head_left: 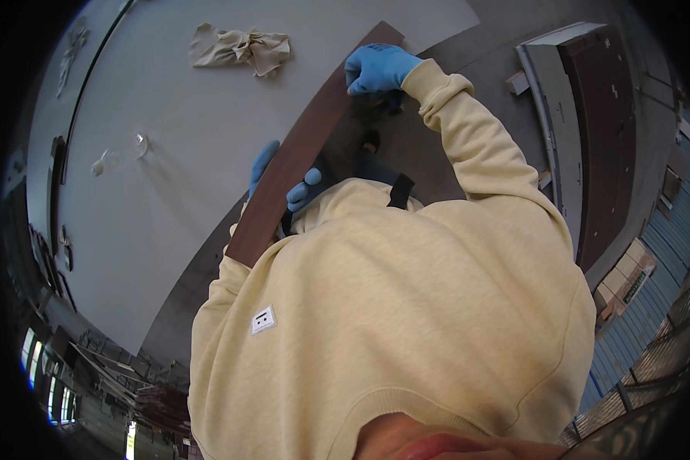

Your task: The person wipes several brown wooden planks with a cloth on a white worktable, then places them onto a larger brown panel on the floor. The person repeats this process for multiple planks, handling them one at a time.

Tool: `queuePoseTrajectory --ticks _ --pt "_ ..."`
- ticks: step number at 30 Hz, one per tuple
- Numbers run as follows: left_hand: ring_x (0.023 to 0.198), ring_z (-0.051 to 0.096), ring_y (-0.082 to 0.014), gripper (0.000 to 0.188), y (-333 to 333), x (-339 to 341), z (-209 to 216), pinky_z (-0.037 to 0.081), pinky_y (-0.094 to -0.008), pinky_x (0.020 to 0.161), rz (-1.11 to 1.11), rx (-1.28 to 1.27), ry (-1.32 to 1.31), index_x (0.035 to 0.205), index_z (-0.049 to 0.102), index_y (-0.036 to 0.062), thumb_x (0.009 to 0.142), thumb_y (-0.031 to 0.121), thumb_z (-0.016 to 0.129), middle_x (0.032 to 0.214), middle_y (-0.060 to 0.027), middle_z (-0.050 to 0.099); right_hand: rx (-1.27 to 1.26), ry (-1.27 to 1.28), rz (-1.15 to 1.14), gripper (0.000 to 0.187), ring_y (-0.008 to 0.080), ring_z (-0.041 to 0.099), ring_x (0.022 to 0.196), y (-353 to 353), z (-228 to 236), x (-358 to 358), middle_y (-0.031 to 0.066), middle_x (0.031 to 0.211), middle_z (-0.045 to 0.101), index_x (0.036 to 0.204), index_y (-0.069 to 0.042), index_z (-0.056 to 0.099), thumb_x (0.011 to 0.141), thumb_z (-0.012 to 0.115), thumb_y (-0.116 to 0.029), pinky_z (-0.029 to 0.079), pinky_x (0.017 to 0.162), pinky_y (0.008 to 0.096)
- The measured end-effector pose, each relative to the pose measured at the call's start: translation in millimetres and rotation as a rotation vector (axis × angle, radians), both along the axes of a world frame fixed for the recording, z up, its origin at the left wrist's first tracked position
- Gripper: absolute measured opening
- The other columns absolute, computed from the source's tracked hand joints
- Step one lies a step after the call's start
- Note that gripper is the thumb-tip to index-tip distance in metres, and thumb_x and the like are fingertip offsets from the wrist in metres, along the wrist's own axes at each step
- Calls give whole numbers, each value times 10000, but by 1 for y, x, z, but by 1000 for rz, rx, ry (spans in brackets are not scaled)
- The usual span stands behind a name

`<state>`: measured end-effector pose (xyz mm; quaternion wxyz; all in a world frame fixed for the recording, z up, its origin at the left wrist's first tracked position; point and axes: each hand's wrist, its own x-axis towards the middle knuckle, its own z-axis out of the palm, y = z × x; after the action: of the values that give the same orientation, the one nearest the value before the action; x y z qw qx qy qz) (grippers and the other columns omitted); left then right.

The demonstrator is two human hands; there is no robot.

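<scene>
Blue rubber gloves cover both hands. The right hand (377, 67) curls closed over the far end of a long dark brown wooden board (307, 146), gripping its edge near the top. The left hand (284, 180) clasps the same board lower down: fingers show on the board's left side and a thumb on its right, while the palm is hidden behind the wood. The board's near end is cut off by the pale yellow sweatshirt (391, 307) that fills the lower middle of the view.

The board's long axis runs diagonally, from beside the left shoulder up and to the right, its far end pointing away from the person. It stands on edge over a large pale grey sheet (176, 230) lying to the board's left. On that sheet, left of the board's far end, lies a crumpled beige rag (241, 50); lower left sits a small clear object (119, 157), too blurred to identify. Right of the board, dark floor and shoes are partly shadowed.
</scene>
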<state>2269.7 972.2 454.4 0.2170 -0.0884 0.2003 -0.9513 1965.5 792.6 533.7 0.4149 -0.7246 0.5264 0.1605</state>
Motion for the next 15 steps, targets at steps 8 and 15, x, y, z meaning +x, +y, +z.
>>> queuePoseTrajectory --ticks 8,15 --pt "846 716 -351 700 -7 -6 27 619 -436 725 20 48 -80 1632 357 104 1114 575 379 1338 -367 598 -991 -112 -487 547 401 693 1125 16 -61 -52 210 1256 721 1226 -20 712 997 645 -511 551 968 459" --pt "970 736 -385 692 -12 7 37 636 -450 792 33 77 -70 1631 354 86 1120 551 384 1367 -381 589 -1003 -495 142 754 408 504 1419 70 -40 28 193 1551 532 1337 -87 642 945 563 -726 349 1186 572"
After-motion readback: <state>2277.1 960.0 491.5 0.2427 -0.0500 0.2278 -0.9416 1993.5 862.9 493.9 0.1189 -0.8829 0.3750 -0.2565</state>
